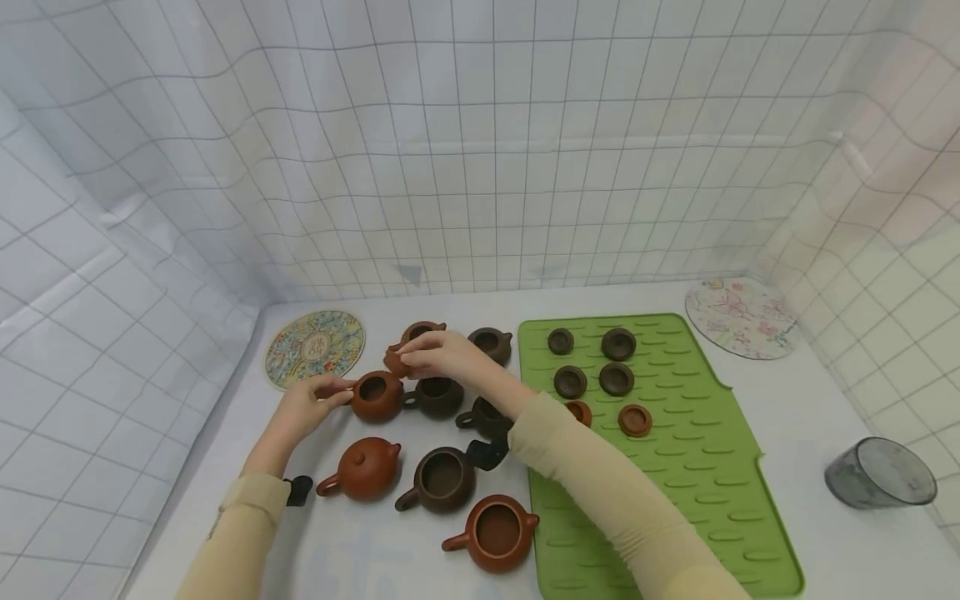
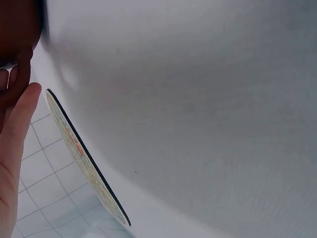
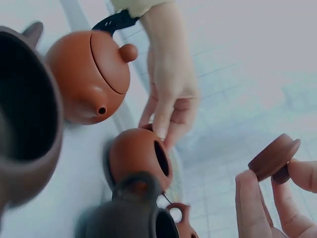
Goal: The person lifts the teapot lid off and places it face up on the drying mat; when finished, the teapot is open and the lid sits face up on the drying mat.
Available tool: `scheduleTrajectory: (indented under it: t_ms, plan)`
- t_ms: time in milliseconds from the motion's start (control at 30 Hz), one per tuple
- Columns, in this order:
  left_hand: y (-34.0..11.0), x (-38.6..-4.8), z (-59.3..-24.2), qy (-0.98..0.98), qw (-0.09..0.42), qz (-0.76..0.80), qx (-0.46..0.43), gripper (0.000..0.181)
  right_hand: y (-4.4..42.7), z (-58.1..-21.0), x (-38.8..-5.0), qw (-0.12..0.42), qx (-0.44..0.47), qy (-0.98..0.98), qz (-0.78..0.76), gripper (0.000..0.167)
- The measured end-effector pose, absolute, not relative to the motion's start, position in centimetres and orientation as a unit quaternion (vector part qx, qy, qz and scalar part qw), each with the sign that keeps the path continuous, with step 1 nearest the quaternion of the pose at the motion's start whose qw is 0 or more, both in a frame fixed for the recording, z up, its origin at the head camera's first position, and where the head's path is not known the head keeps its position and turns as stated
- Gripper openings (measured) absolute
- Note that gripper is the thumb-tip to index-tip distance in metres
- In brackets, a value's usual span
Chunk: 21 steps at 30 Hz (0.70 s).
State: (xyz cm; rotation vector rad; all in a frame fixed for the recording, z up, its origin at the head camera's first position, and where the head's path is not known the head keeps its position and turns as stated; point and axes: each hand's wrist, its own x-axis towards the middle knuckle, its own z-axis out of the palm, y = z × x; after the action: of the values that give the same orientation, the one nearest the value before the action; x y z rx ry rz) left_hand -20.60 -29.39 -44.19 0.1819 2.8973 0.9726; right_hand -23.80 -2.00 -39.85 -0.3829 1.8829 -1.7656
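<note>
My left hand pinches the handle of an uncovered reddish-brown clay teapot that sits on the white table. The fingers on its loop handle show in the left wrist view. Above and just right of that pot, my right hand holds a reddish-brown teapot lid by its knob, tilted and apart from the pot. A lidded reddish-brown teapot stands nearer to me. Beside these are dark brown uncovered teapots, and another reddish-brown uncovered one stands at the front.
On the green ridged mat at right lie several dark lids and two reddish-brown lids. Round patterned mats lie at back left and back right. A grey glass stands far right. Grid-patterned cloth hangs behind.
</note>
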Motion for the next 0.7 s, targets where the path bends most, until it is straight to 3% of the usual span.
scheduleTrajectory:
  t_ms: [333,700]
  plan:
    - [-29.3,-20.3,-44.1,0.948,0.043,0.312,0.055,0.026,6.8,-41.0,-21.7,0.287,-0.07,0.552,-0.78,0.029]
    - [-29.0,-20.2,-43.9,0.944,0.051,0.323,0.041,0.025,16.3,-42.9,-18.7,0.255,-0.059,0.506,-0.822,0.025]
